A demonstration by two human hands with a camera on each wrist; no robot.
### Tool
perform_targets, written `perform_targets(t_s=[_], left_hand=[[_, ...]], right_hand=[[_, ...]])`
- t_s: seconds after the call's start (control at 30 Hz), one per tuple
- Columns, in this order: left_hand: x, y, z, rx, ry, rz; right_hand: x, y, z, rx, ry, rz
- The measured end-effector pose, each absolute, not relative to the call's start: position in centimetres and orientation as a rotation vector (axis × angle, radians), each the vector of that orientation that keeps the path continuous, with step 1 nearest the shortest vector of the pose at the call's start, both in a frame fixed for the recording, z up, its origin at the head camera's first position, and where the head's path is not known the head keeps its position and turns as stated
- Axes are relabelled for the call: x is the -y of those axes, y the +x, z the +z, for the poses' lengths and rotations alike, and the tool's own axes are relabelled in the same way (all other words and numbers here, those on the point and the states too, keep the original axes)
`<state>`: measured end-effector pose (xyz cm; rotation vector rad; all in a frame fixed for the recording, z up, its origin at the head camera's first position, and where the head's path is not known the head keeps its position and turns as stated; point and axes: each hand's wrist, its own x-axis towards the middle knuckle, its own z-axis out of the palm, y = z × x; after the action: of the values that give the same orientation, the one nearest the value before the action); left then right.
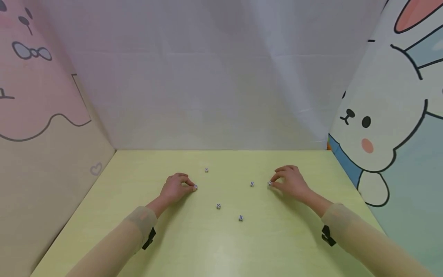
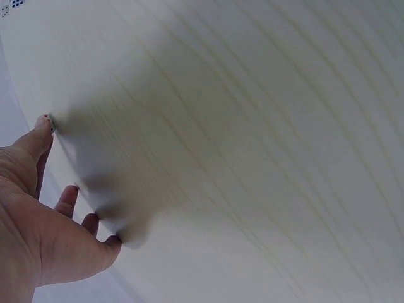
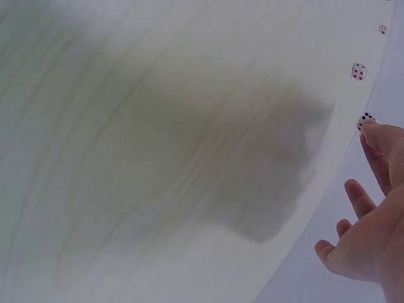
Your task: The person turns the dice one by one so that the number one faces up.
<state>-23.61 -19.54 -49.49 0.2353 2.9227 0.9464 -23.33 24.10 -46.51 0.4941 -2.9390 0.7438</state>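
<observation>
My left hand point(image 1: 175, 188) pinches a small white die point(image 1: 195, 187) between thumb and forefinger, low over the table. In the left wrist view only a corner of that die point(image 2: 52, 125) shows past the fingertips. To the right, my right hand point(image 1: 290, 182) has another die point(image 1: 269, 183) between its thumb and forefinger; in the right wrist view that die point(image 3: 365, 118) shows dark pips. Just left of the right hand lies a loose die point(image 1: 252, 184). Whether the pinched dice touch the table is hard to tell.
Further loose dice lie on the pale yellow table point(image 1: 221, 246): one at the back point(image 1: 206, 170), one near the middle point(image 1: 218, 206) and one nearer the front point(image 1: 240, 218). A white curtain point(image 1: 221, 96) stands behind, with printed panels point(image 1: 408, 154) at both sides.
</observation>
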Motion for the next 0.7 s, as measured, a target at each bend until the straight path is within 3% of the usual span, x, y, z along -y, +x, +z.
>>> perform_targets(t_s=[0.4, 0.7], left_hand=[[19.43, -23.61, -49.76, -2.927, 0.234, 0.944], [19.4, -23.5, -49.64, -2.93, 0.235, 0.943]], right_hand=[[-24.54, -22.93, -46.6, 2.851, 0.397, 1.097], [-24.49, -22.79, -47.11, 2.805, 0.158, 1.457]])
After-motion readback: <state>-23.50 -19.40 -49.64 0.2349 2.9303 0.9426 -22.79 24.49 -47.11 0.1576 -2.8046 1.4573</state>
